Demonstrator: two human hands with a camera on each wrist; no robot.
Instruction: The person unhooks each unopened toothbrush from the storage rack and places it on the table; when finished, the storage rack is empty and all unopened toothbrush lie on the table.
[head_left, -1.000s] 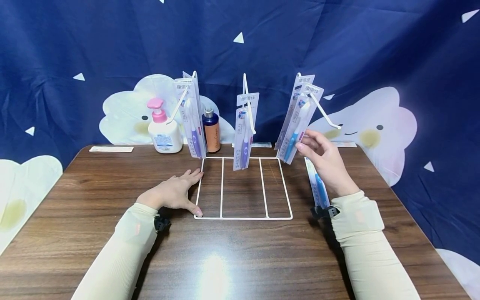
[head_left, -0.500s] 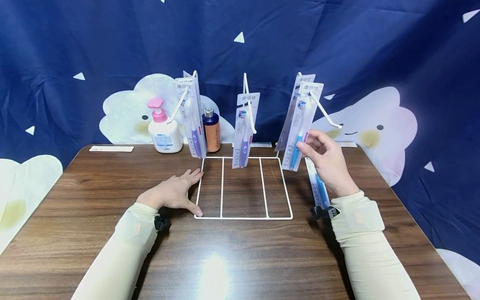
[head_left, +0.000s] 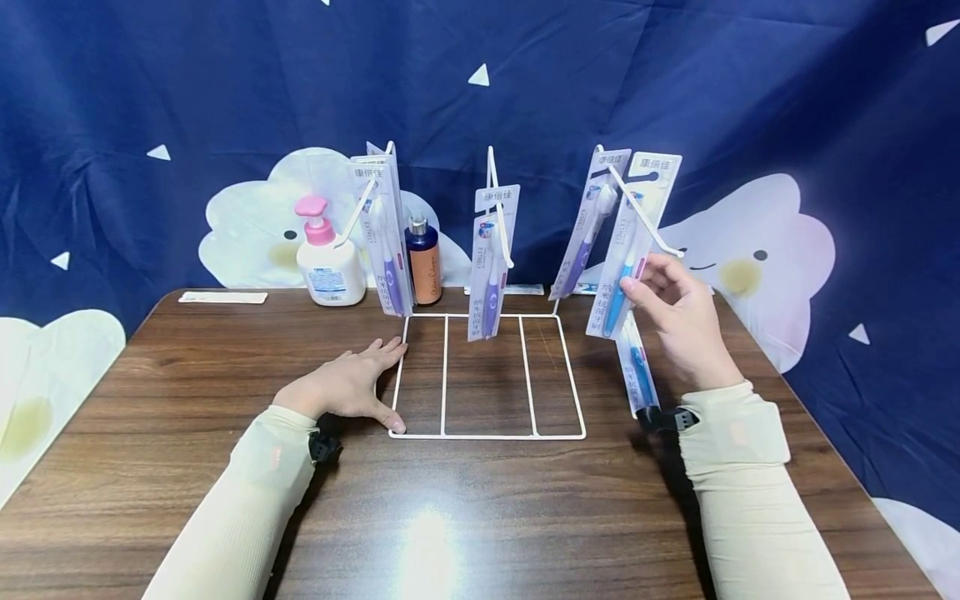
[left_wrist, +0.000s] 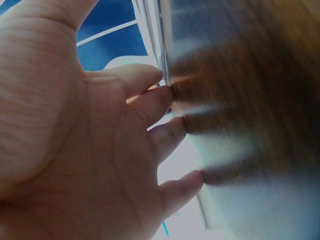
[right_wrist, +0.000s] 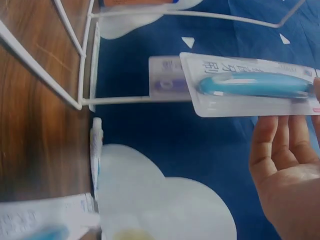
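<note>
A white wire rack stands on the wooden table with three hooks that carry toothbrush packs. My left hand lies flat on the table, its fingers straight against the rack's left base wire. My right hand pinches a blue toothbrush pack that hangs near the outer end of the right hook. Behind it on the same hook hangs a purple pack. In the right wrist view the blue pack sits at my fingertips.
Another blue toothbrush pack lies on the table under my right wrist. A pink-pump bottle and a brown bottle stand behind the rack's left side. A white strip lies at the table's back left.
My right hand has drawn the blue pack outward and up along the right hook, away from the purple pack. The left hand has stayed put.
</note>
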